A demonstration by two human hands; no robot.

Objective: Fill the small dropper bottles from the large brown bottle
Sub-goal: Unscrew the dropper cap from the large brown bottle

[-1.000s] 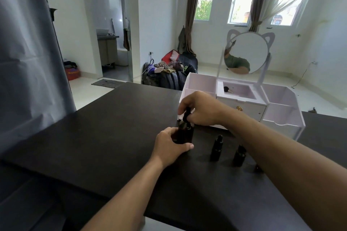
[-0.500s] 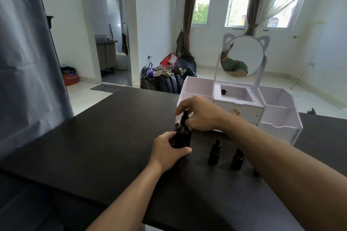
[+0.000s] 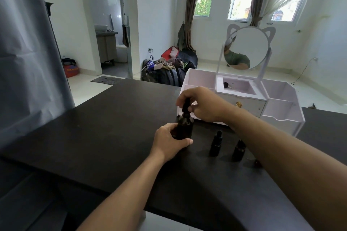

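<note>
The large brown bottle [image 3: 185, 126] stands upright on the black table [image 3: 105, 137]. My left hand [image 3: 170, 142] grips its body from the near side. My right hand [image 3: 201, 104] pinches the black dropper cap [image 3: 186, 108] on top of it. Two small dark dropper bottles stand to the right, one [image 3: 216, 143] nearer the big bottle and another [image 3: 238, 149] beside my right forearm. A third small dark thing [image 3: 257, 163] peeks out from under that forearm.
A white vanity organizer [image 3: 281, 107] with a cat-ear mirror [image 3: 247, 47] stands behind the bottles; a small dropper lies in its middle tray [image 3: 238, 86]. A grey sheet [image 3: 28, 62] hangs at the left. The table's near edge runs close under my forearms.
The view has tilted slightly. Both hands stay on the large bottle, and my right fingers have shifted a little on the dropper cap.
</note>
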